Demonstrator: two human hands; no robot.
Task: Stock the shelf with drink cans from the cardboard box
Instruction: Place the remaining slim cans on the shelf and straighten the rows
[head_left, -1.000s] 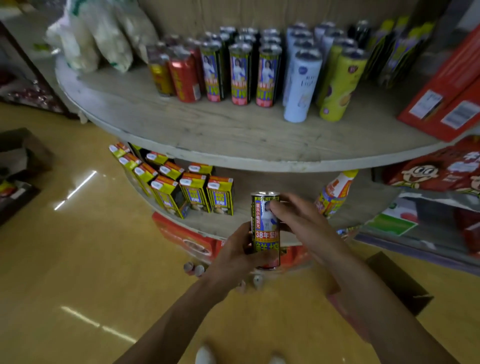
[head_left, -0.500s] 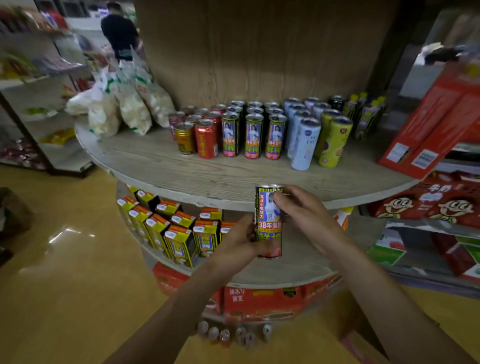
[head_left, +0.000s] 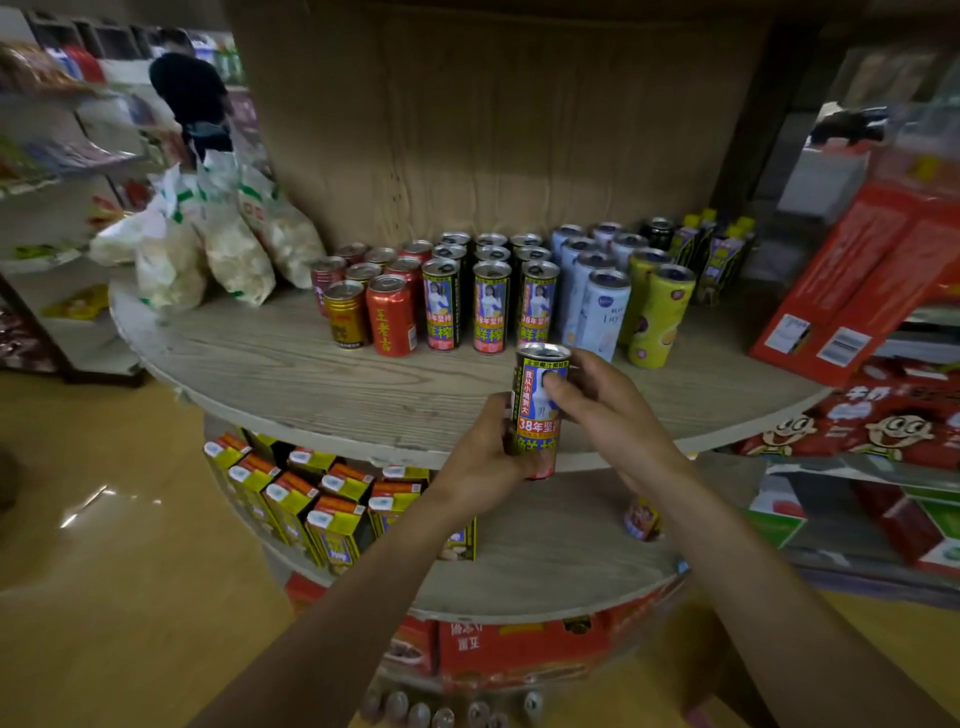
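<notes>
Both hands hold one tall drink can (head_left: 538, 382) with a black, yellow and blue label, upright over the front edge of the round wooden shelf (head_left: 322, 374). My left hand (head_left: 485, 457) grips its lower part from the left. My right hand (head_left: 605, 410) pinches its upper part from the right. Just behind it stand three rows of matching cans (head_left: 491, 306). The cardboard box is mostly out of view.
Red and gold cans (head_left: 382, 314) stand left of the matching rows, pale blue and yellow cans (head_left: 628, 306) to the right. Snack bags (head_left: 208, 244) lie at the shelf's left, red cartons (head_left: 857, 296) at the right. Yellow juice cartons (head_left: 311, 499) fill the lower tier.
The can has risen from below the shelf edge to shelf height and come closer to the matching rows. My view has tilted upward.
</notes>
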